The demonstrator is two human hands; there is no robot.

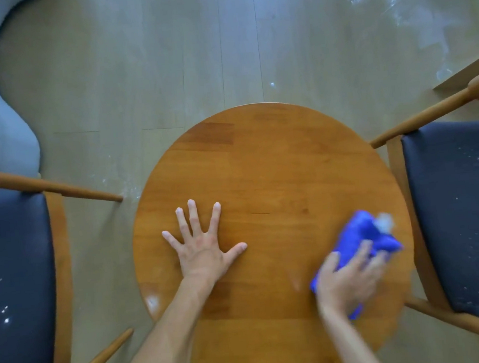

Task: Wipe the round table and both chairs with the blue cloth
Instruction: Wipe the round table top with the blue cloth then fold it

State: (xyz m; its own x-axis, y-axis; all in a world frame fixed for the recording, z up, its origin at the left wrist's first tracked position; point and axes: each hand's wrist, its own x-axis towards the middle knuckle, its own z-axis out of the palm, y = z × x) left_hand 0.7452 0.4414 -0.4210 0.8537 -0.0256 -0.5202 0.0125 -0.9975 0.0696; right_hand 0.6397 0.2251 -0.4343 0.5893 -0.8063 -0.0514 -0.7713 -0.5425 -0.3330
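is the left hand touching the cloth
Apart. The head view shows the left hand spread flat on the table, with bare wood between it and the cloth, which the right hand holds.

Right hand (348, 280) motion-blurred; fingers smeared, grip on blue cloth (363, 238) not clear. Cloth's far end blurred w/ pale smudge, can't tell what. Cloth partly hidden under hand. Round table (260, 164) near edge cut by bottom edge. 2 chairs: left chair (13, 276) cut at left edge, right chair (463, 212) at right edge; backs out of view.
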